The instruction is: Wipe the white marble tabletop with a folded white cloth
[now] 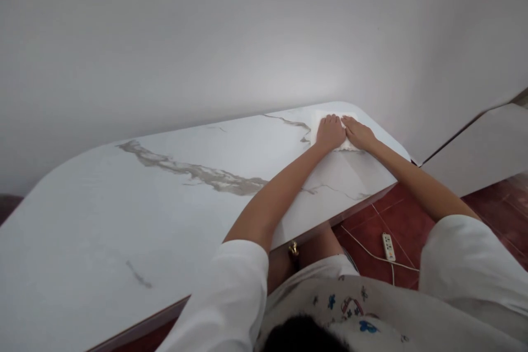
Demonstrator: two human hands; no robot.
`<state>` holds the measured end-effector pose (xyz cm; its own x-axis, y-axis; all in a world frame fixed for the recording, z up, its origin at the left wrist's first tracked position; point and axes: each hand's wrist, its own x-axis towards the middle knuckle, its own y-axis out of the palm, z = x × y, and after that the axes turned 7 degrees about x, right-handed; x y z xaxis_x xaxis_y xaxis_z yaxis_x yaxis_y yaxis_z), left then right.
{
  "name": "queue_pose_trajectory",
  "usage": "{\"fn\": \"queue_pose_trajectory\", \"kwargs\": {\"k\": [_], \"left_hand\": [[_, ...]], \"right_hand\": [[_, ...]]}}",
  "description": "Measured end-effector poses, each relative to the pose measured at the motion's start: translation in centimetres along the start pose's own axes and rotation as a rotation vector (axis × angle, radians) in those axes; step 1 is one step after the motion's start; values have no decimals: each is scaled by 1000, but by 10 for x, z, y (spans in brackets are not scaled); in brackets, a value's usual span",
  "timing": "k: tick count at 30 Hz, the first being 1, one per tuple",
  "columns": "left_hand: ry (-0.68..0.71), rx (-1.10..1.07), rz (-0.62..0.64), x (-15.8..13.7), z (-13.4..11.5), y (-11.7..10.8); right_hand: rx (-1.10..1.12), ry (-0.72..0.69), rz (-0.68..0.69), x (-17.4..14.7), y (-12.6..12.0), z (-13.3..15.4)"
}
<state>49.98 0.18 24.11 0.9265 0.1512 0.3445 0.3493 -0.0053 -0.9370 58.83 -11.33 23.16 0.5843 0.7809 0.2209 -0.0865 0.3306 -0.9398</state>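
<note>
A thin white cloth [348, 146] lies on the white marble-patterned tabletop [198, 220], near its far right rounded end. Whether it is fabric or paper is hard to tell. My left hand [331, 133] presses down on the cloth, fingers together and bent over it. Close beside it, my right hand [358, 133] grips the right part of the same cloth, its fingertips almost touching my left hand. Both arms reach forward across the table, and the palms are hidden.
A pale wall [206, 38] runs along the table's far side. On the red tiled floor [396, 209] to the right lies a white power strip [388, 247] with its cord. A brass-coloured knob [293, 248] shows below the table's near edge.
</note>
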Motion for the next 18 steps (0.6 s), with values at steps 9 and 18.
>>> {"fn": "queue_pose_trajectory", "kwargs": {"k": [9,18], "left_hand": [[0,22,59,-76,-55,-26],[112,-45,72,-78,-111,-26]], "right_hand": [[-33,-50,-15,-95,-15,23],[-33,43,-98,-154,-39,-3]]}}
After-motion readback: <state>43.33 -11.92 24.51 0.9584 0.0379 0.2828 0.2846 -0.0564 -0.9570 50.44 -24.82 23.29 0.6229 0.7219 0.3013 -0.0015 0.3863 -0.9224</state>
